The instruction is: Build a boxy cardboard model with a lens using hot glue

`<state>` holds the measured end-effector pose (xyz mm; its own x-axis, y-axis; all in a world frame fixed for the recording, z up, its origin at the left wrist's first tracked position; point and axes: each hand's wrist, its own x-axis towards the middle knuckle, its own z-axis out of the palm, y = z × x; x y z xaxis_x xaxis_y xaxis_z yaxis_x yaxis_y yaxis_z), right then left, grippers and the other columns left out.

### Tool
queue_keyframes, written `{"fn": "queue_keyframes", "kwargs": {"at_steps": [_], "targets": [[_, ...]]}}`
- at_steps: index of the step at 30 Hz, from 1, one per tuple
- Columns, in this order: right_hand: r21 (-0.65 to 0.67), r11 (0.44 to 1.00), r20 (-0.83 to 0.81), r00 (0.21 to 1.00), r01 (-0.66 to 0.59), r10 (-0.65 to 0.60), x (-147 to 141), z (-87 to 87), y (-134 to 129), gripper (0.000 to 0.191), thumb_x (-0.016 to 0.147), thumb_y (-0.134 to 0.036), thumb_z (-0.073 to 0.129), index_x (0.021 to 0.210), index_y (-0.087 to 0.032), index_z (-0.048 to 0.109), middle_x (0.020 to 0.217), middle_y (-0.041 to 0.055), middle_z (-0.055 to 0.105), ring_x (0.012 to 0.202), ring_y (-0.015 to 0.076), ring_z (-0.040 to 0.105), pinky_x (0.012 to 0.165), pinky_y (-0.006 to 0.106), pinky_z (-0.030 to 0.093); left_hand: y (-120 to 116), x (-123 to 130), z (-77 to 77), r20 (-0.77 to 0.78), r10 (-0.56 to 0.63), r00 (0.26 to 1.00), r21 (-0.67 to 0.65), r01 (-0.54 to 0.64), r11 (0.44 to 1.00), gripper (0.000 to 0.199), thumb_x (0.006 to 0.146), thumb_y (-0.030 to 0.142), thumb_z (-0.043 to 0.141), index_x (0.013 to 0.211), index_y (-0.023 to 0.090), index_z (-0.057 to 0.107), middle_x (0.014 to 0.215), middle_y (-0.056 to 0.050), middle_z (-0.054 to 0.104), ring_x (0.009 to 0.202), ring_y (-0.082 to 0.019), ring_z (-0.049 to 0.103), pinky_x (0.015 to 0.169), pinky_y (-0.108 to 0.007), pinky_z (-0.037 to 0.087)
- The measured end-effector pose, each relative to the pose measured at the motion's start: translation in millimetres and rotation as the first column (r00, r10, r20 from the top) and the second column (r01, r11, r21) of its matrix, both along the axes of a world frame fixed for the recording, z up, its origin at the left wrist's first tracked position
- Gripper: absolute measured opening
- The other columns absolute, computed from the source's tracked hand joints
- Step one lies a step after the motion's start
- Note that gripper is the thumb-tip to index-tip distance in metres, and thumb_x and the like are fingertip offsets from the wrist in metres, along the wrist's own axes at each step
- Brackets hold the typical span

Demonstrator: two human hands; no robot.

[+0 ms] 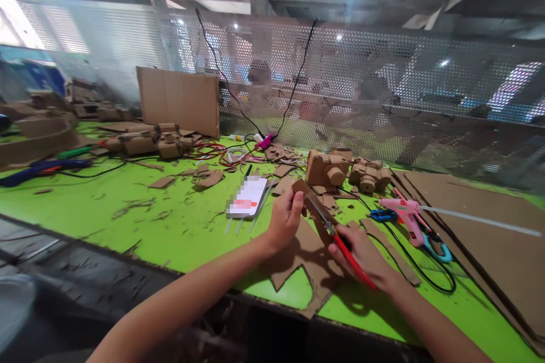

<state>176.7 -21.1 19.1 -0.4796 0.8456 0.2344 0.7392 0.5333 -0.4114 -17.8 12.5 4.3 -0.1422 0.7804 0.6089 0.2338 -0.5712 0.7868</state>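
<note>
My left hand (286, 218) pinches the upper end of a narrow brown cardboard strip (307, 195) above the green table. In my right hand (361, 252) are red-handled scissors (354, 264), their metal blades lying along the strip. Under both hands rests a larger cut cardboard sheet (298, 252) with a notched edge. A phone with a lit screen (251, 195) lies left of my left hand, with clear glue sticks beside it. Behind the strip stand a cardboard camera model (326, 169) and a second, smaller one (369, 174).
On the right are a pink glue gun (406, 215), blue-handled scissors (438, 249) and a big cardboard sheet (489, 221). A blue glue gun (42, 170), cardboard models and scraps lie left. Behind the green table (170, 244) rises a perforated metal screen (383, 85).
</note>
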Motion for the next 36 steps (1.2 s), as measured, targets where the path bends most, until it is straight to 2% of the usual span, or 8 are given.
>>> {"fn": "queue_keyframes", "kwargs": {"at_steps": [5,11,17,21,24,27,33,36], "targets": [[0.034,0.999,0.055,0.998,0.016,-0.018,1.1,-0.9,1.1,0.046,0.092,-0.062,0.039,0.068,-0.023,0.046,0.061,0.0037,0.058,0.055,0.0168,0.049,0.056,0.030,0.034,-0.4,0.5,-1.0,-0.036,-0.028,0.999,-0.004,0.028,1.000,0.045,0.096,0.062,0.032,0.072,0.024,0.041,0.059,0.002,0.049,0.053,-0.014,0.047,0.052,-0.028,0.040],[0.012,1.000,0.003,1.000,-0.001,0.001,1.2,-3.9,-0.1,0.051,0.093,-0.066,0.033,0.063,-0.025,0.039,0.054,0.0010,0.050,0.049,0.0141,0.044,0.053,0.028,0.030,0.6,2.2,-0.6,-0.008,-0.070,0.998,-0.004,0.070,0.998,0.041,0.097,0.058,0.034,0.075,0.024,0.041,0.060,0.003,0.049,0.052,-0.014,0.046,0.051,-0.028,0.040],[0.039,0.999,0.019,1.000,0.021,-0.022,-1.1,-3.4,0.2,0.050,0.090,-0.068,0.040,0.069,-0.023,0.045,0.063,0.0043,0.060,0.056,0.0166,0.050,0.055,0.028,0.032,-3.6,4.4,-0.3,-0.064,-0.097,0.993,0.012,0.098,0.995,0.039,0.098,0.054,0.033,0.072,0.025,0.041,0.058,0.002,0.048,0.051,-0.015,0.046,0.051,-0.030,0.038],[0.082,0.996,0.046,0.998,0.046,-0.050,-1.6,-5.5,1.2,0.050,0.094,-0.064,0.036,0.069,-0.022,0.048,0.064,0.0063,0.063,0.057,0.0173,0.051,0.056,0.029,0.033,-4.7,6.4,0.5,-0.091,-0.040,0.995,0.016,0.041,0.999,0.042,0.098,0.056,0.032,0.072,0.024,0.040,0.059,0.002,0.047,0.052,-0.015,0.044,0.052,-0.030,0.035],[0.072,0.997,0.032,0.999,0.040,-0.042,-1.1,-8.8,2.3,0.052,0.094,-0.064,0.033,0.066,-0.023,0.047,0.057,0.0046,0.058,0.052,0.0163,0.049,0.055,0.029,0.032,-4.4,7.4,0.4,-0.092,-0.024,0.995,0.013,0.025,1.000,0.045,0.098,0.060,0.030,0.071,0.024,0.038,0.058,0.002,0.045,0.052,-0.014,0.041,0.052,-0.029,0.033],[0.047,0.998,0.000,0.999,0.034,-0.034,-0.8,-10.5,3.8,0.051,0.091,-0.066,0.036,0.065,-0.023,0.045,0.055,0.0035,0.056,0.050,0.0156,0.048,0.054,0.028,0.033,-4.0,7.9,-1.2,-0.080,-0.052,0.995,-0.024,0.051,0.998,0.048,0.098,0.063,0.027,0.071,0.024,0.039,0.058,0.003,0.044,0.051,-0.014,0.042,0.052,-0.029,0.035],[0.058,0.996,0.003,0.998,0.063,-0.063,-1.0,-9.8,6.7,0.042,0.090,-0.058,0.040,0.072,-0.022,0.052,0.067,0.0070,0.064,0.059,0.0176,0.051,0.056,0.027,0.035,-6.4,10.4,-3.3,-0.125,-0.131,0.983,-0.043,0.127,0.991,0.047,0.098,0.061,0.028,0.073,0.024,0.043,0.059,0.002,0.047,0.054,-0.015,0.046,0.055,-0.030,0.038],[0.053,0.995,0.011,0.997,0.079,-0.080,-1.2,-12.1,9.1,0.042,0.091,-0.055,0.040,0.072,-0.021,0.055,0.067,0.0073,0.064,0.061,0.0184,0.052,0.058,0.028,0.036,-6.3,12.9,-3.3,-0.075,-0.152,0.986,-0.073,0.147,0.986,0.045,0.097,0.059,0.030,0.073,0.024,0.043,0.060,0.002,0.048,0.054,-0.015,0.047,0.055,-0.030,0.039]]}}
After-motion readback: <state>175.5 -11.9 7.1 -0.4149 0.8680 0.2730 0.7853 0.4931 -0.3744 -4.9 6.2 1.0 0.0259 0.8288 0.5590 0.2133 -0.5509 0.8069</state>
